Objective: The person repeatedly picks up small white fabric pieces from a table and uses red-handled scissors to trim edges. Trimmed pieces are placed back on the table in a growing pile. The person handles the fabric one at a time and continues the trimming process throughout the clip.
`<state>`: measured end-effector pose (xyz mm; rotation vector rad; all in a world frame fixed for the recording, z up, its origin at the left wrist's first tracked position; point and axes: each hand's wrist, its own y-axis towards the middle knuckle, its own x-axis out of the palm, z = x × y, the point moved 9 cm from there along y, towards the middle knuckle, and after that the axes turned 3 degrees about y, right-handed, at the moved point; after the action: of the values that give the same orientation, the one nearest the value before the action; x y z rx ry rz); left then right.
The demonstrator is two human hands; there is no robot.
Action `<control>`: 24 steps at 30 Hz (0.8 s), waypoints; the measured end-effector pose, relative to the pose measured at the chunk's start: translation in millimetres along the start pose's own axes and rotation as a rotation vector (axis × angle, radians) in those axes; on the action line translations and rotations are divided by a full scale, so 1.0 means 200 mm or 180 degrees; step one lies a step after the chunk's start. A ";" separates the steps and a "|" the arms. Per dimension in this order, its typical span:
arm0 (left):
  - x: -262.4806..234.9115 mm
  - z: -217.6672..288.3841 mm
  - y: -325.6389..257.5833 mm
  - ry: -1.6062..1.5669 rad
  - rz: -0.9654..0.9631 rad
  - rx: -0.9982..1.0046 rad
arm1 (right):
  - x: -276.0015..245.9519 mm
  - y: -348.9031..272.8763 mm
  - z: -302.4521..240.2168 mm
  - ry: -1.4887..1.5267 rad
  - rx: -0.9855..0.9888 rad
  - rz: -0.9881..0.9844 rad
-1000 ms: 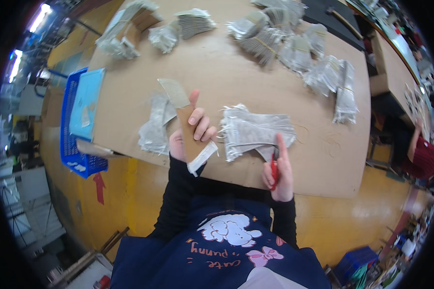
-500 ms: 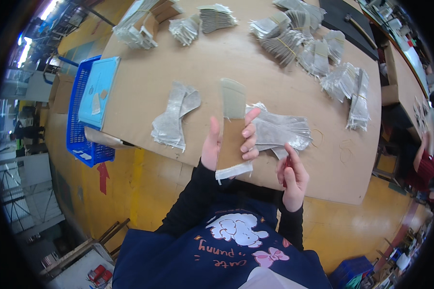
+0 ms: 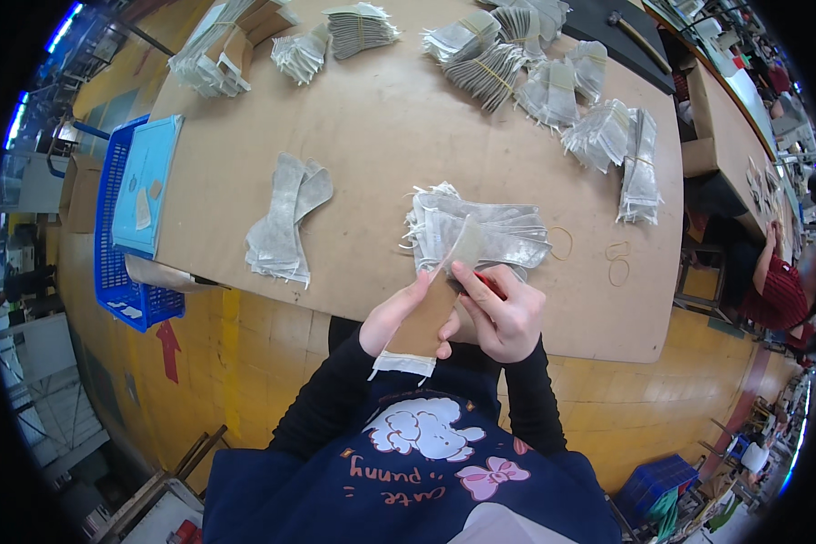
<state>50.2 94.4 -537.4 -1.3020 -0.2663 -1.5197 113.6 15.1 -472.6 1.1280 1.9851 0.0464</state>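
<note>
My left hand point(image 3: 392, 319) grips a long flat fabric piece point(image 3: 420, 325), thumb on one side and fingers curled round the other. Its middle is tan, its far end pale grey-green, its near end a white frayed band. My right hand point(image 3: 512, 319) is closed round a small red-handled tool point(image 3: 491, 286) whose dark tip meets the piece's right edge; its exact kind is hard to make out. Just beyond my hands lies a fanned stack of grey pieces point(image 3: 503, 228) with frayed ends. A smaller crossed pile of grey pieces point(image 3: 281, 222) lies to the left.
Rubber-banded bundles point(image 3: 485, 72) of grey pieces stand along the far side of the table point(image 3: 372, 127). Loose rubber bands point(image 3: 617, 263) lie at right. A blue basket point(image 3: 109, 245) with a light-blue board adjoins the left edge. A hammer point(image 3: 639, 41) rests far right; another person point(image 3: 771, 281) sits beyond.
My right hand has moved left and brought the red tool against the fabric piece. The piece has come lower and tilted, its far end leaning right. The whole view has shifted slightly.
</note>
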 end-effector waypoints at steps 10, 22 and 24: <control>0.00 -0.01 0.00 0.0373 0.0084 -0.0032 | 0.00 0.00 -0.01 -0.0052 0.0039 0.0021; 0.01 0.01 -0.01 -0.0326 -0.0143 0.0043 | -0.14 -0.10 0.10 0.0481 0.0270 0.0919; 0.03 0.05 -0.01 -0.0623 -0.0328 0.0260 | -0.22 -0.19 0.23 0.0879 0.1077 0.1612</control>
<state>56.2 99.6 -528.3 -1.3910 -0.5230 -1.4519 129.2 -55.3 -489.7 1.9146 1.9345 0.1407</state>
